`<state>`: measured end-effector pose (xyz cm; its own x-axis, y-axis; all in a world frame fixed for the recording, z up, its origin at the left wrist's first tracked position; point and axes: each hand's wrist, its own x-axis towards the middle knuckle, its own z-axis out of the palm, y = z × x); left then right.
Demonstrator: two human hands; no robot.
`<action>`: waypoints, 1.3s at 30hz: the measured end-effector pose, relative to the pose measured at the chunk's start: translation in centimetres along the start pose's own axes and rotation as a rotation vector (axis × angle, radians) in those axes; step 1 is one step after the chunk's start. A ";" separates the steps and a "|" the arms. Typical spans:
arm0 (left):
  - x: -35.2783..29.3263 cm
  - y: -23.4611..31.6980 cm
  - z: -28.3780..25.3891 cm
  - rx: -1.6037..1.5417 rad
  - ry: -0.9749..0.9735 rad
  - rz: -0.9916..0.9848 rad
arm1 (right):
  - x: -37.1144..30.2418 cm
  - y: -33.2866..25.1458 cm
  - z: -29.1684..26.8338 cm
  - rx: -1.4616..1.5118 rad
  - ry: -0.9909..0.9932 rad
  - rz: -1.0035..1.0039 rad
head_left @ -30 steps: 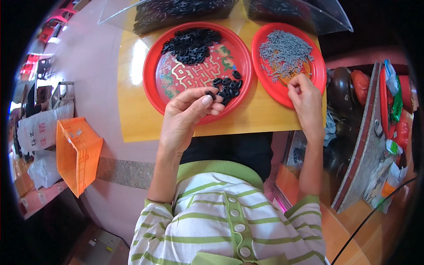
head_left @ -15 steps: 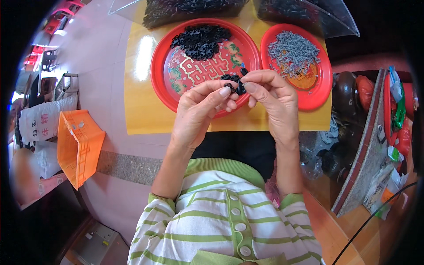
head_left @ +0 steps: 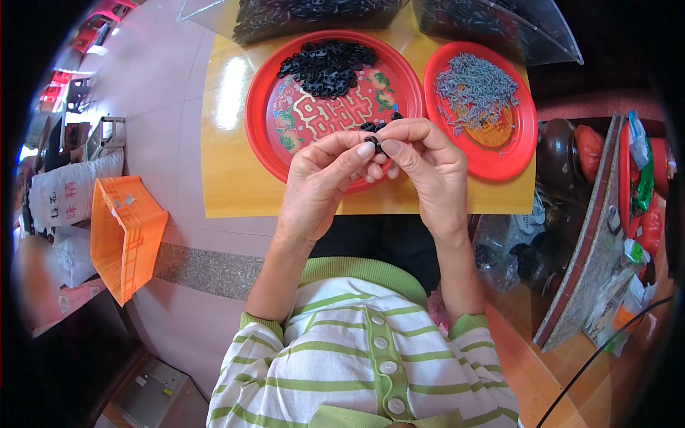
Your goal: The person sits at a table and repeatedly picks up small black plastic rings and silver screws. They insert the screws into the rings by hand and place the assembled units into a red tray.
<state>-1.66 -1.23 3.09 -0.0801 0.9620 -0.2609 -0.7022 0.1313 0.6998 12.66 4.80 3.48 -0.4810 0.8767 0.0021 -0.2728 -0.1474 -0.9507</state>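
Observation:
My left hand (head_left: 319,167) pinches a small black plastic piece (head_left: 372,143) between thumb and forefinger, over the near rim of the large round red tray (head_left: 258,146). My right hand (head_left: 432,167) is closed too, its thumb and forefinger tips meeting that piece from the right. Whatever those right fingertips hold is too small to make out. Just beyond the fingertips lie several loose black pieces (head_left: 397,116), partly hidden by my hands. A heap of similar black pieces with holes (head_left: 328,68) covers the far part of the tray.
An oval red tray (head_left: 510,167) at right holds a pile of small grey screws (head_left: 477,85). Clear bins (head_left: 314,18) of parts stand at the table's far edge. An orange crate (head_left: 128,235) sits on the floor at left. A stone slab (head_left: 581,250) leans at right.
My right hand has moved left, bringing its fingertips against the black piece in my left hand. The left hand has barely moved.

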 end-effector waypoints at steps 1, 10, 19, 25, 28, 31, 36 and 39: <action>0.0 0.0 0.0 -0.004 0.000 -0.002 | 0.0 0.0 0.1 0.001 -0.008 -0.010; 0.9 -0.3 -0.9 0.220 0.023 0.010 | 0.1 1.6 0.0 -0.043 0.030 -0.076; 1.1 -0.1 -0.7 0.170 0.000 -0.004 | 0.3 0.0 -0.5 -0.178 -0.001 -0.058; 0.7 0.0 -0.6 0.186 0.043 0.004 | 0.4 -0.4 -0.4 -0.202 -0.013 -0.034; 0.3 -0.1 -1.0 0.226 0.034 -0.001 | -0.2 -0.2 -0.2 -0.212 -0.025 -0.035; -0.6 -0.5 -0.9 0.203 0.020 -0.031 | -1.4 0.6 -0.3 -0.240 0.004 -0.055; -1.2 -1.1 -0.9 0.170 -0.027 -0.071 | -2.8 1.5 -0.1 -0.172 0.061 -0.050; -1.3 -1.3 -1.2 0.174 -0.009 -0.072 | -2.9 1.6 0.1 -0.129 0.054 -0.030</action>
<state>-1.48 -2.93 1.76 -0.0271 0.9505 -0.3095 -0.5726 0.2390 0.7842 13.55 1.97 1.95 -0.4276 0.9038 0.0176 -0.1750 -0.0636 -0.9825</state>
